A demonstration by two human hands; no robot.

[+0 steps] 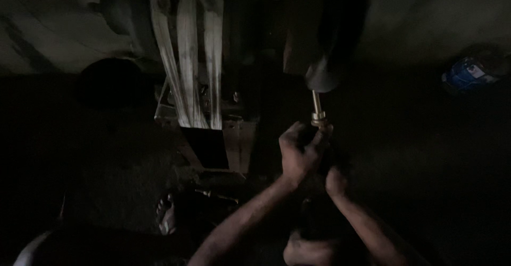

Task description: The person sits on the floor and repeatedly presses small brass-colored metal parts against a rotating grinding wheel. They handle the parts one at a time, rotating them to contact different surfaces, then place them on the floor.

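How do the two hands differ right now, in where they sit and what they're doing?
The left hand sits higher, fingers curled around the brass-coloured fitting; the right hand sits lower, closed, its grip lost in shadow. The left hand catches more light, the right hand is mostly dark. Both are bare and close together.

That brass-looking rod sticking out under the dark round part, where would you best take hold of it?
Probably on the thicker collar at the lower end of the metal rod, coming from below and the side, as the left hand does now. The rod stands nearly upright and thin, its top runs into the dark round part, so the wider collar gives fingers more purchase. The right hand sits lower, in shadow.
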